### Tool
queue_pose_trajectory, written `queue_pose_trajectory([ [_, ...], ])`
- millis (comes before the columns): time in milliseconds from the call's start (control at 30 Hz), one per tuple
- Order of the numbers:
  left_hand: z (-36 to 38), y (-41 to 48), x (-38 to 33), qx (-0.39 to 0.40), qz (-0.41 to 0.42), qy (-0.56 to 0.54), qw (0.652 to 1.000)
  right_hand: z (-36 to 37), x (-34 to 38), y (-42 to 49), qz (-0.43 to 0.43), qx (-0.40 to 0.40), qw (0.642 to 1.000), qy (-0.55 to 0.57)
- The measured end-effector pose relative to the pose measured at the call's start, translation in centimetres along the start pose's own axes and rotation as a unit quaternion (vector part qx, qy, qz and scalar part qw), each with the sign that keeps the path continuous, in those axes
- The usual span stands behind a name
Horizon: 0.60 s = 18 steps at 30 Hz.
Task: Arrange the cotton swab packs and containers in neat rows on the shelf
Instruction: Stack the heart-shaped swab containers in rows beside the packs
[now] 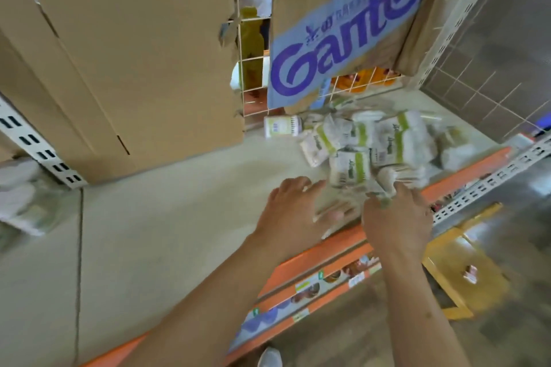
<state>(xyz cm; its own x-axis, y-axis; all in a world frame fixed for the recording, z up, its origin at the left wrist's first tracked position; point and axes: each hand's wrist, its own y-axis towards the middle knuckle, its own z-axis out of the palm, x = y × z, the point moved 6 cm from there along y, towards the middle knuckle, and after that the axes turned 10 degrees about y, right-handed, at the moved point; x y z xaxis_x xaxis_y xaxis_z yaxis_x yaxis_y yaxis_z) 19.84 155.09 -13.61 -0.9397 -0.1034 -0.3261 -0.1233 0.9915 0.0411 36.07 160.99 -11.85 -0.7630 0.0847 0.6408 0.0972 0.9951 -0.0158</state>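
Purple "Gamte", cut off, marks the cardboard box (343,24). Green-banded swab packs (372,143) heap on the shelf (179,217), print blurred. I see left hand (295,208) spread flat, right hand (396,217) pinching a pack.

Beige shelf (167,232), orange front edge. Cardboard box (119,53) at ten o'clock, second box (343,24) at one; heaped swab packs (372,143) at three, tub (281,126) beside.
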Motion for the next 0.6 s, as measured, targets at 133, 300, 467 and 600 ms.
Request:
queue_pose_trajectory([
  [133, 1.9, 1.4, -2.2, 0.069, 0.015, -0.008, 0.997, 0.3, -2.1, 0.5, 0.049, 0.057, 0.996, 0.04],
  [300, 1.0, 0.8, -0.4, 0.022, -0.051, -0.112, 0.992, 0.8, -2.7, 0.8, 0.078, 0.094, 0.973, 0.197],
  [467, -0.2, -1.7, 3.8, 0.015, -0.162, -0.345, 0.924, 3.4, -0.1, -0.7, 0.07, 0.18, 0.918, 0.347],
  [600, -1.3, -4.9, 7.3, -0.031, -0.189, -0.459, 0.868, 6.2, 3.0, -2.7, 0.075, 0.244, 0.875, 0.412],
])
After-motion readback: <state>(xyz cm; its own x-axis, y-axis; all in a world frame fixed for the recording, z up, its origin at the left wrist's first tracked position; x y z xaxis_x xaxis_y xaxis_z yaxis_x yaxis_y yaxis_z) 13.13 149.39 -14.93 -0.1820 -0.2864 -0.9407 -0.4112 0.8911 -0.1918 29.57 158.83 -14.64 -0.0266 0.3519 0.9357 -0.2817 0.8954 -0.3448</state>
